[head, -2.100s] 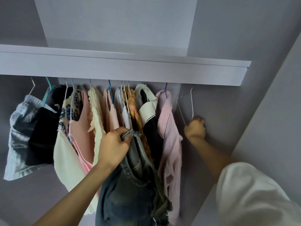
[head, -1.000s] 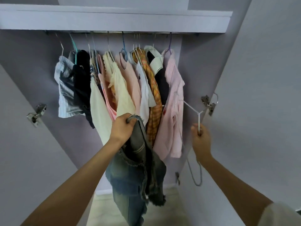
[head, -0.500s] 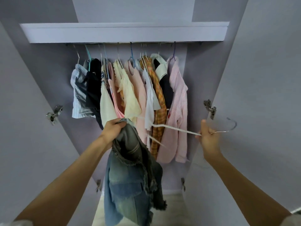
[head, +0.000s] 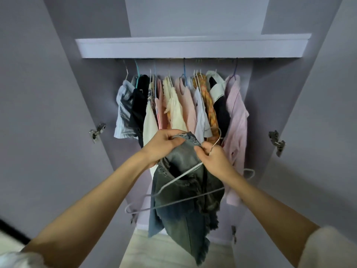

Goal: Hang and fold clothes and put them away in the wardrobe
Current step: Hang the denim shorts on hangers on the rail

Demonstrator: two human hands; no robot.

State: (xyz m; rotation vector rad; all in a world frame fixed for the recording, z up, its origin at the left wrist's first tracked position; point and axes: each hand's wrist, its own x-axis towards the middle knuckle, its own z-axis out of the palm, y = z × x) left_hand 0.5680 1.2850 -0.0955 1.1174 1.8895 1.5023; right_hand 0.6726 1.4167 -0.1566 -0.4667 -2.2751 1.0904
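A person is standing before an open wardrobe (head: 193,49), both bare arms reaching forward. The left hand (head: 164,144) is gripping the top edge of a faded denim garment (head: 185,202), its fingers curled round the bunched waistband. The right hand (head: 214,159) is just beside it, fingers curled and pinching both the neck of a pale wire hanger (head: 173,180) and the denim edge. The hanger's hook is sticking up above the right fingers, while its triangular frame is slanting down below them, lying across the front of the denim. The garment is hanging down beneath both sets of fingers. Beyond the fingertips, a row of hung clothes (head: 183,105) is filling the rail, with a pink striped shirt (head: 236,113) at the right end.
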